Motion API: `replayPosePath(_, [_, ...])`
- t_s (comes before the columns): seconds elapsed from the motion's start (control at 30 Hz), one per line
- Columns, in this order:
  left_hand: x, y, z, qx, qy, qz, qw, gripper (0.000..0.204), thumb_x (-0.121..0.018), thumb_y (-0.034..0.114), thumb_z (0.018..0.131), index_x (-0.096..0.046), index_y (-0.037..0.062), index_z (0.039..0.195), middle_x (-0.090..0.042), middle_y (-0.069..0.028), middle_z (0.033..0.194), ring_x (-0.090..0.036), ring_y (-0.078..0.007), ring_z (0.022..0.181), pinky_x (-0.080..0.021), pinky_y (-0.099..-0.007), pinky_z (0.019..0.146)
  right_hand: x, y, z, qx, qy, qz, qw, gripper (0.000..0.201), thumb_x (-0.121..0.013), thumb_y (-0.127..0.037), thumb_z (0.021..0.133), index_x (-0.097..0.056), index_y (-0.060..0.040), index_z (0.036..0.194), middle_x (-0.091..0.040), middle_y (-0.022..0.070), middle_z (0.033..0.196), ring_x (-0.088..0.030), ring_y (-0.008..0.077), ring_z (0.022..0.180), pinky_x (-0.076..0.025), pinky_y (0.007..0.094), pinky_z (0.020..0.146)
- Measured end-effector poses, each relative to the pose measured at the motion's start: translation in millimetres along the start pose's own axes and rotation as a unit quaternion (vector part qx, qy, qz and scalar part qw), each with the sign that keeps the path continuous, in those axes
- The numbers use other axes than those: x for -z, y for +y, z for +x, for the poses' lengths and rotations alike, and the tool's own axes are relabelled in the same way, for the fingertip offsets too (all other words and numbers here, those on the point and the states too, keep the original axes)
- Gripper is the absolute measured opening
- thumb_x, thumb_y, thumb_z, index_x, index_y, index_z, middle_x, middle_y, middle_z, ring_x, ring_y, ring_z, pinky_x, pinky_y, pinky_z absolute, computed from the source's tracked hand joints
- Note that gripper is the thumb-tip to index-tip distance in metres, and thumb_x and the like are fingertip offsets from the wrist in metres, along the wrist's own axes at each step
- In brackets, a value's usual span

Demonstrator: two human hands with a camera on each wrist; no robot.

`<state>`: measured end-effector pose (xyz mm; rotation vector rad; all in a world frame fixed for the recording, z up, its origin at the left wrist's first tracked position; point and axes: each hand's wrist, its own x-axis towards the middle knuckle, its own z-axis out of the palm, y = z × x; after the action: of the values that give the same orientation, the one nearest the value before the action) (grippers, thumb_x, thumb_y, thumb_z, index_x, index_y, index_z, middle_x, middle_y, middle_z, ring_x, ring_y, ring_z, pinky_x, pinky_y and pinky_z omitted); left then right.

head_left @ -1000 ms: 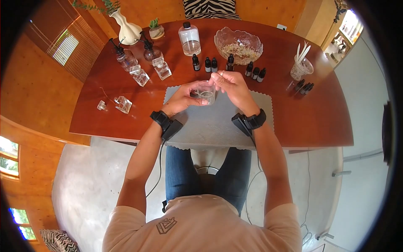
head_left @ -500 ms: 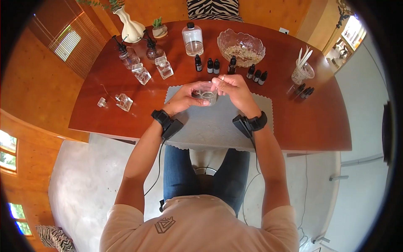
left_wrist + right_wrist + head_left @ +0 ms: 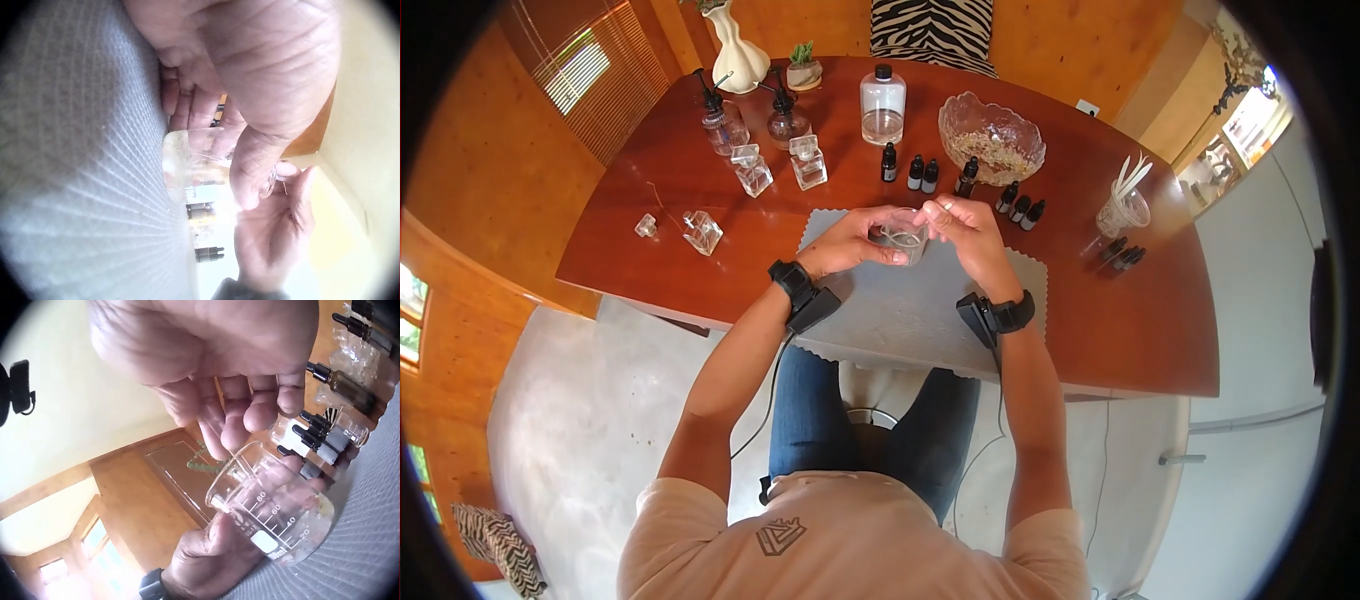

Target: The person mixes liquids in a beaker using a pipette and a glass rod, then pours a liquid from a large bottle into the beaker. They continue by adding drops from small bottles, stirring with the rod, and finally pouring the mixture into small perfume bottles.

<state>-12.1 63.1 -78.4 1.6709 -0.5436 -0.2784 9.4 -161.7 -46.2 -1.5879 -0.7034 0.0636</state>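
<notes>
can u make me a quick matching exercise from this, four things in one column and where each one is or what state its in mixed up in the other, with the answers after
Things:
1. glass beaker
2. white vase
3. clear bottle
4. patterned cup

Places and states:
A. holds upright white sticks
B. in the grip of the left hand
C. black-capped, part-filled with liquid
D. beside the small potted plant

Right pairs: 1-B, 2-D, 3-C, 4-A
</notes>
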Motion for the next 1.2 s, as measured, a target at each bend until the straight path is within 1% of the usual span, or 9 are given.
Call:
replayPosePath(0.13, [0,0,1,0.002,-0.005,0.004,1.000,0.069,-0.085,0.012,0.081,-0.055,0.0071,0.143,-0.065,-0.0071,0.133,-0.059,-0.0186,0.124,-0.044,-0.0355,0.106,2,-1,-2,-0.023,0.005,0.007,1.000,0.037,-0.059,-0.029,0.104,-0.071,0.0011,0.085,-0.054,-0.0007,0.068,-0.048,0.0082,0.067,-0.040,0.0256,0.063])
replayPosePath(0.23, [0,0,-1,0.004,0.004,-0.009,1.000,0.069,-0.085,0.012,0.081,-0.055,0.0073,0.143,-0.065,-0.0068,0.132,-0.058,-0.0182,0.125,-0.044,-0.0354,0.106,-3,-8,-1,0.002,0.026,-0.004,1.000,0.037,-0.060,-0.030,0.104,-0.071,0.0004,0.086,-0.054,-0.0010,0.068,-0.049,0.0080,0.067,-0.039,0.0254,0.063])
replayPosePath(0.33, [0,1,-1,0.003,-0.005,-0.015,1.000,0.069,-0.084,0.012,0.081,-0.056,0.0075,0.143,-0.065,-0.0068,0.133,-0.058,-0.0180,0.125,-0.044,-0.0354,0.106,1,0,0,-0.011,-0.024,0.012,1.000,0.036,-0.059,-0.030,0.104,-0.071,0.0000,0.088,-0.054,-0.0013,0.068,-0.049,0.0078,0.067,-0.039,0.0252,0.063])
replayPosePath(0.53, [-2,5,-3,0.001,0.003,-0.023,1.000,0.067,-0.083,0.010,0.082,-0.055,0.0062,0.143,-0.065,-0.0071,0.131,-0.058,-0.0179,0.124,-0.044,-0.0344,0.106,-4,-1,1,0.006,0.024,0.003,1.000,0.037,-0.059,-0.030,0.104,-0.071,0.0003,0.088,-0.054,-0.0013,0.068,-0.049,0.0078,0.067,-0.039,0.0249,0.063])
replayPosePath(0.63, [-2,9,-4,0.005,0.002,-0.012,1.000,0.066,-0.082,0.009,0.082,-0.056,0.0057,0.143,-0.065,-0.0064,0.131,-0.057,-0.0176,0.123,-0.044,-0.0342,0.106,1,-1,-1,-0.017,-0.027,0.019,0.999,0.036,-0.059,-0.030,0.104,-0.071,0.0001,0.088,-0.054,-0.0011,0.069,-0.049,0.0076,0.069,-0.039,0.0249,0.063])
replayPosePath(0.83, [-1,7,-3,-0.012,-0.003,-0.003,1.000,0.065,-0.082,0.009,0.084,-0.055,0.0069,0.143,-0.065,-0.0073,0.131,-0.058,-0.0177,0.123,-0.045,-0.0341,0.105,-4,-7,0,0.011,0.017,-0.016,1.000,0.036,-0.060,-0.030,0.104,-0.072,0.0001,0.087,-0.055,-0.0009,0.069,-0.049,0.0074,0.069,-0.039,0.0250,0.063])
replayPosePath(0.93, [-1,8,-4,-0.014,-0.007,0.002,1.000,0.064,-0.082,0.009,0.084,-0.056,0.0067,0.142,-0.065,-0.0074,0.130,-0.058,-0.0178,0.122,-0.045,-0.0342,0.105,1,-6,-2,-0.019,-0.031,0.020,0.999,0.037,-0.060,-0.030,0.104,-0.072,0.0003,0.088,-0.055,-0.0009,0.069,-0.049,0.0075,0.069,-0.039,0.0252,0.064])
replayPosePath(1.03, [0,6,-3,-0.009,-0.007,-0.002,1.000,0.064,-0.082,0.009,0.084,-0.056,0.0064,0.142,-0.065,-0.0074,0.130,-0.058,-0.0181,0.122,-0.045,-0.0343,0.105,2,-8,-2,-0.032,-0.003,0.004,0.999,0.038,-0.060,-0.032,0.104,-0.072,0.0004,0.088,-0.055,-0.0009,0.070,-0.049,0.0074,0.069,-0.039,0.0253,0.064])
replayPosePath(1.2, [0,7,-3,-0.017,-0.010,0.005,1.000,0.064,-0.082,0.010,0.083,-0.057,0.0061,0.141,-0.064,-0.0069,0.132,-0.057,-0.0186,0.124,-0.046,-0.0344,0.105,3,-4,-1,-0.027,-0.031,-0.007,0.999,0.041,-0.058,-0.035,0.105,-0.072,-0.0001,0.091,-0.056,-0.0003,0.070,-0.049,0.0077,0.068,-0.039,0.0249,0.063])
